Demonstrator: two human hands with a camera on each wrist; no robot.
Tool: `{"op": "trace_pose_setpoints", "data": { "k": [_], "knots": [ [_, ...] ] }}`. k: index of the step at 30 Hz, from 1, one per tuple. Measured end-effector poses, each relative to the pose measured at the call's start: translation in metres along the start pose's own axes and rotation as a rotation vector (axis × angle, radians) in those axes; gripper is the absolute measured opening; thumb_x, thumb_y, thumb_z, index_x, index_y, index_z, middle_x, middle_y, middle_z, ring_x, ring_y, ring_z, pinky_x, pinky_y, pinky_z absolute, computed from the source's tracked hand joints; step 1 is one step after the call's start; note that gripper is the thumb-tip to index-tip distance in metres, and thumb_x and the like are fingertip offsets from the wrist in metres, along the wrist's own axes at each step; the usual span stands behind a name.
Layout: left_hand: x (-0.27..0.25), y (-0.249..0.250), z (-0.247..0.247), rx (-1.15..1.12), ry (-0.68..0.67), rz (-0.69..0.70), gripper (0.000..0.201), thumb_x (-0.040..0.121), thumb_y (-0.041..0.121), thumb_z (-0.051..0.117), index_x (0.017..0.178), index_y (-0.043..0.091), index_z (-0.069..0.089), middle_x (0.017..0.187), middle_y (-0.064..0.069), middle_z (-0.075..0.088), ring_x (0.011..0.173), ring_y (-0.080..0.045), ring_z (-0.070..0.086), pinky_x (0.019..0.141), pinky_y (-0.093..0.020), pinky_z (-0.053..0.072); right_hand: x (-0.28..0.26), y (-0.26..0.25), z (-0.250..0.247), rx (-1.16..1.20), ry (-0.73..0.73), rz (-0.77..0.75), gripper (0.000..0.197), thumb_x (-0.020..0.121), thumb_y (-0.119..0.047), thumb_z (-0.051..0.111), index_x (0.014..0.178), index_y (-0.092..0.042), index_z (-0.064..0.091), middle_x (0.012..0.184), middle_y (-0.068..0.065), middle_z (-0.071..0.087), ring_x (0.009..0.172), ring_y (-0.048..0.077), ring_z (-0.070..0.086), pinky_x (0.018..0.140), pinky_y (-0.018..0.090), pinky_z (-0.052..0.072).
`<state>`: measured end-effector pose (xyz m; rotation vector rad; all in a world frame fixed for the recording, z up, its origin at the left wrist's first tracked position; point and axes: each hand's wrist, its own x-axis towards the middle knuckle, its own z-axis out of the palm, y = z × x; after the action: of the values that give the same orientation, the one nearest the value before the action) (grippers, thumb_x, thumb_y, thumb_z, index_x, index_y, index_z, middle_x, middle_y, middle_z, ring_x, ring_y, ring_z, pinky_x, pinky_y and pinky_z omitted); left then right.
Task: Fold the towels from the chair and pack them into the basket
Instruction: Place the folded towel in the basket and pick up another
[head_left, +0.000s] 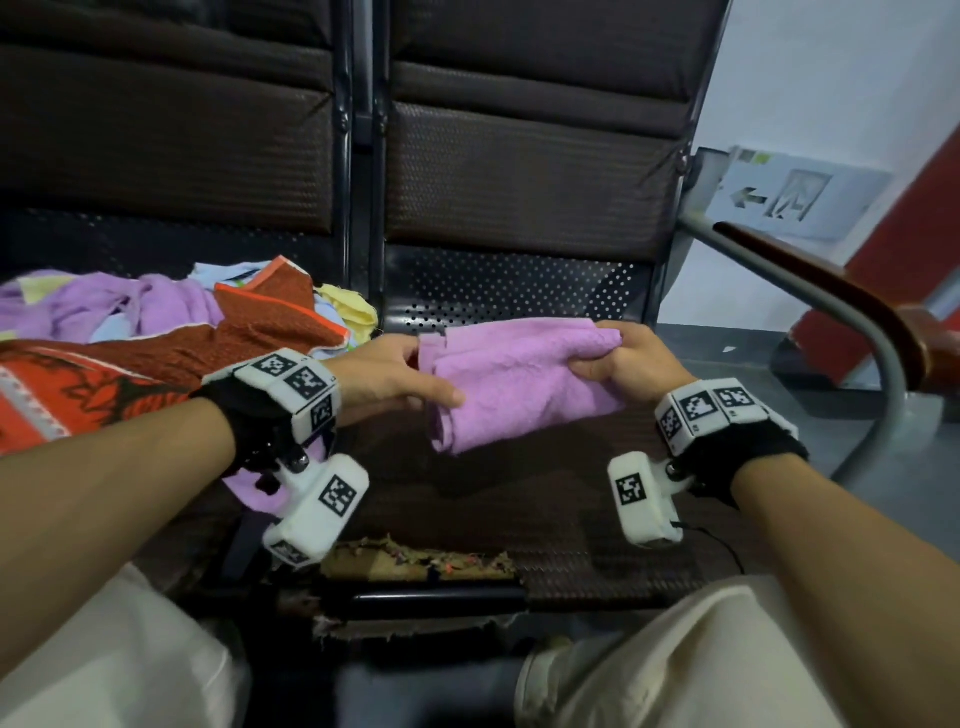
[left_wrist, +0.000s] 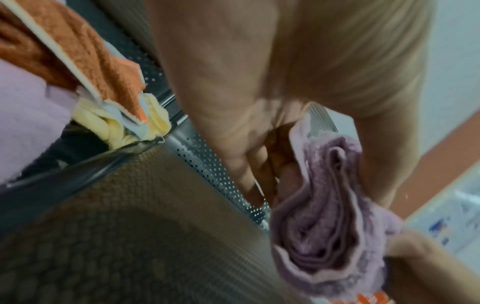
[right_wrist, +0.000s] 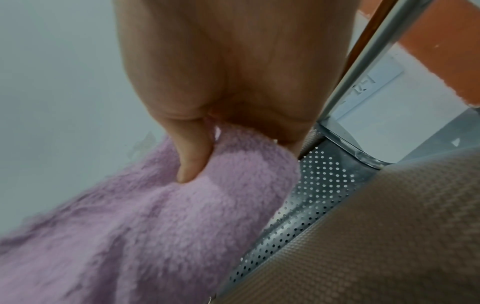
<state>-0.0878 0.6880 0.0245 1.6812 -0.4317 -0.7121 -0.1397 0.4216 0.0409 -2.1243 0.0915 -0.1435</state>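
Observation:
A folded pink towel (head_left: 519, 379) hangs between both hands above the brown seat (head_left: 519, 499) of the right chair. My left hand (head_left: 400, 371) holds its left end, thumb on top and fingers underneath; the left wrist view shows the towel's layered edge (left_wrist: 330, 222) between thumb and fingers. My right hand (head_left: 618, 364) pinches the right end, and the right wrist view shows the thumb (right_wrist: 192, 156) pressed into the towel's pile (right_wrist: 155, 226). A heap of unfolded towels (head_left: 171, 332), purple, red-orange, yellow and pale blue, lies on the left chair. No basket is in view.
Dark padded chair backs (head_left: 519, 171) stand behind. A curved metal armrest with a wooden top (head_left: 841, 296) rises at the right. The seat's front edge (head_left: 415, 566) is torn. My knees in pale trousers (head_left: 675, 665) fill the bottom.

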Motion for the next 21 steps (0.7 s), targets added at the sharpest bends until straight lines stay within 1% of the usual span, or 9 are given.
{"op": "trace_pose_setpoints", "data": {
  "k": [2,4,6,9,11,14,16,18,21],
  "knots": [
    [-0.002,0.003,-0.001,-0.093,-0.014,-0.025,0.057,0.059,0.009,0.080,0.112,-0.001,0.061,0.098,-0.013,0.068,0.089,-0.024,0.064,0.080,-0.035,0.051,0.002,0.001,0.000,0.043,0.004,0.020,0.023,0.078,0.008,0.066,0.070,-0.013,0.061,0.055,-0.015,0.064,0.052,-0.007,0.056,0.053,0.007,0.043],
    [-0.002,0.003,-0.004,-0.176,-0.067,-0.064,0.031,0.066,0.008,0.078,0.095,0.008,0.068,0.083,-0.004,0.070,0.076,-0.015,0.066,0.073,-0.031,0.053,0.003,0.002,0.000,0.064,0.003,0.033,0.024,0.079,0.008,0.065,0.071,-0.015,0.061,0.055,-0.017,0.065,0.052,-0.009,0.057,0.052,0.007,0.043],
    [-0.003,0.003,-0.006,-0.286,-0.122,-0.124,0.020,0.069,0.009,0.067,0.088,0.008,0.069,0.085,-0.006,0.068,0.078,-0.018,0.066,0.074,-0.034,0.055,0.005,0.004,-0.001,0.062,0.021,0.044,0.024,0.078,0.007,0.065,0.071,-0.016,0.062,0.055,-0.017,0.065,0.052,-0.010,0.057,0.052,0.007,0.043],
    [-0.002,0.004,-0.007,-0.261,-0.135,-0.142,0.042,0.074,-0.004,0.052,0.116,-0.009,0.056,0.103,-0.019,0.058,0.089,-0.024,0.060,0.078,-0.032,0.057,0.006,0.007,-0.002,0.050,0.030,0.053,0.025,0.078,0.007,0.066,0.070,-0.017,0.062,0.055,-0.017,0.065,0.052,-0.010,0.057,0.052,0.006,0.043],
    [0.001,0.003,-0.004,-0.147,-0.072,-0.105,0.034,0.082,-0.014,0.046,0.115,-0.011,0.056,0.106,-0.021,0.061,0.090,-0.022,0.064,0.073,-0.027,0.057,0.007,0.007,-0.003,0.064,0.020,0.060,0.026,0.078,0.007,0.065,0.071,-0.017,0.063,0.057,-0.016,0.067,0.054,-0.009,0.059,0.052,0.007,0.044],
    [0.006,0.001,-0.003,-0.093,0.005,-0.041,0.031,0.084,-0.017,0.049,0.109,-0.004,0.062,0.104,-0.013,0.067,0.088,-0.019,0.067,0.067,-0.023,0.057,0.009,0.009,-0.006,0.080,0.013,0.076,0.024,0.078,0.006,0.066,0.074,-0.018,0.065,0.063,-0.013,0.070,0.061,-0.003,0.064,0.058,0.013,0.048],
    [0.008,0.000,-0.003,-0.085,0.050,-0.011,0.028,0.082,-0.016,0.054,0.103,-0.002,0.066,0.097,-0.009,0.070,0.083,-0.016,0.069,0.063,-0.021,0.056,0.009,0.010,-0.008,0.072,0.018,0.084,0.022,0.078,0.003,0.067,0.076,-0.018,0.067,0.066,-0.011,0.071,0.063,0.000,0.064,0.062,0.019,0.047],
    [0.012,0.000,-0.002,-0.045,0.121,0.000,0.022,0.080,-0.014,0.059,0.094,0.001,0.069,0.087,-0.007,0.073,0.073,-0.014,0.070,0.059,-0.020,0.054,0.009,0.010,-0.008,0.076,0.027,0.075,0.021,0.078,0.002,0.068,0.076,-0.018,0.067,0.065,-0.012,0.071,0.062,-0.001,0.065,0.062,0.020,0.047],
    [0.021,-0.002,-0.003,0.228,0.314,0.003,0.015,0.079,-0.009,0.064,0.077,0.004,0.070,0.073,-0.010,0.069,0.059,-0.018,0.063,0.056,-0.026,0.053,0.008,0.006,-0.008,0.065,0.017,0.018,0.021,0.077,0.001,0.069,0.075,-0.019,0.066,0.066,-0.011,0.071,0.063,-0.003,0.065,0.063,0.017,0.048]
  ]
}}
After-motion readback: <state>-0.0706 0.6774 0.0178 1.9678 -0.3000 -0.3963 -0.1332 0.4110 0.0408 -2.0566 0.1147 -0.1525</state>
